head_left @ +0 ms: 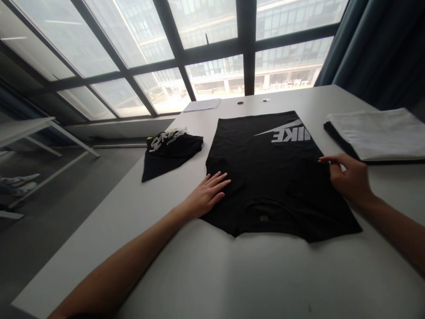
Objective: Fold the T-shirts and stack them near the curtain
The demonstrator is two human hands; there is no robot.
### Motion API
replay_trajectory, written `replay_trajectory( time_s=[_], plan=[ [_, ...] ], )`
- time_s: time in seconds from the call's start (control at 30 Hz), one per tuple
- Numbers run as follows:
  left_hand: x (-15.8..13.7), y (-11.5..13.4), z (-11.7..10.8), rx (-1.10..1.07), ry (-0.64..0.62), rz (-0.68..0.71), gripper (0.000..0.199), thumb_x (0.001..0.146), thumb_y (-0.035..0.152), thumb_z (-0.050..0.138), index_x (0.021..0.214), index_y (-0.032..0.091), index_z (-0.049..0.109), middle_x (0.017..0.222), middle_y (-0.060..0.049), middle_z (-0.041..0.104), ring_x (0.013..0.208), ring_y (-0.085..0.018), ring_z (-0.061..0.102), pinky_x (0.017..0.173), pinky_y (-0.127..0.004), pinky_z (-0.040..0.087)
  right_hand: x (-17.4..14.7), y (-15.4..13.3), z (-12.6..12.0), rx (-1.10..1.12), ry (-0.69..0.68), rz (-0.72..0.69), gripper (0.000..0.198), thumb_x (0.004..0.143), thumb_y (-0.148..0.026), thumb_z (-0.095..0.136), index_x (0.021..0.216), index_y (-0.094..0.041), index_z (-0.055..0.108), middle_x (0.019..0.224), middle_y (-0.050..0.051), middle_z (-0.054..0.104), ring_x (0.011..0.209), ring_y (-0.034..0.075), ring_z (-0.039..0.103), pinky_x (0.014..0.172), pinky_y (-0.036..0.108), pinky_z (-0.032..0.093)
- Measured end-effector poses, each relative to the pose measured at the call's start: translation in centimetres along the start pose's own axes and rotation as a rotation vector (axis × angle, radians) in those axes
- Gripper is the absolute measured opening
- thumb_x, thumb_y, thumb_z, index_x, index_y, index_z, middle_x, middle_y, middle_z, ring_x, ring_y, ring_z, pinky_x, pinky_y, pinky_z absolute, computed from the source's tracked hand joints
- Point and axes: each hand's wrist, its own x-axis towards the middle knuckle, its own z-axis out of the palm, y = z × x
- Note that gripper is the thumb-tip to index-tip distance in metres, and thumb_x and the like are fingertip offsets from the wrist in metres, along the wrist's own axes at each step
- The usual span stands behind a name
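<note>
A black T-shirt point(255, 168) lies spread on the white table in front of me, its neckline toward me. A large pale NIKE print with a swoosh shows upside down near its far right part. My left hand point(209, 192) rests flat on the shirt's left sleeve area, fingers spread. At the right edge of the shirt is my right hand point(350, 177), its index finger stretched over the black cloth and the thumb apart below it. The other fingers of that hand are mostly hidden.
A folded black shirt point(172, 153) with pale and yellow print lies at the table's left edge. On the right are stacked white cloth point(388, 133) and a black one beneath. Papers point(202, 105) lie at the far end, near windows. A blue curtain point(375, 48) hangs at right.
</note>
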Motion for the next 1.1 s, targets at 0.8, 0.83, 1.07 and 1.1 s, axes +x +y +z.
replay_trajectory(
  time_s=[0.8, 0.83, 1.07, 1.1],
  plan=[
    [1.2, -5.3, 0.7, -0.069, 0.316, -0.262, 0.063, 0.099, 0.06, 0.041, 0.156, 0.03, 0.041, 0.164, -0.002, 0.037, 0.152, -0.031, 0.029, 0.127, -0.056, 0.022, 1.8, 1.2, -0.8, 0.184, 0.165, 0.247, 0.03, 0.086, -0.015, 0.045, 0.099, -0.023, 0.071, 0.096, 0.006, 0.076, 0.093, 0.023, 0.071, 0.086, 0.039, 0.057],
    [1.2, -5.3, 0.7, -0.075, 0.324, -0.269, 0.063, 0.1, 0.059, 0.04, 0.155, 0.03, 0.041, 0.164, -0.002, 0.037, 0.152, -0.031, 0.03, 0.127, -0.056, 0.022, 1.9, 1.9, -0.8, 0.219, 0.21, 0.307, 0.029, 0.085, -0.017, 0.045, 0.099, -0.023, 0.07, 0.093, 0.006, 0.076, 0.089, 0.022, 0.072, 0.08, 0.038, 0.058],
    [1.2, -5.0, 0.5, -0.092, 0.36, -0.293, 0.063, 0.099, 0.059, 0.04, 0.153, 0.028, 0.045, 0.162, -0.003, 0.041, 0.15, -0.032, 0.034, 0.127, -0.055, 0.025, 1.9, 4.1, -0.4, 0.288, 0.271, 0.414, 0.026, 0.081, -0.021, 0.046, 0.09, -0.021, 0.07, 0.083, 0.005, 0.075, 0.077, 0.02, 0.072, 0.068, 0.034, 0.057],
    [1.2, -4.9, 0.4, -0.093, 0.368, -0.296, 0.061, 0.099, 0.058, 0.04, 0.152, 0.028, 0.046, 0.161, -0.003, 0.043, 0.149, -0.032, 0.036, 0.126, -0.055, 0.026, 1.8, 3.7, -0.3, 0.282, 0.253, 0.389, 0.026, 0.082, -0.022, 0.046, 0.09, -0.022, 0.07, 0.083, 0.005, 0.075, 0.078, 0.021, 0.072, 0.07, 0.035, 0.058]
  ],
)
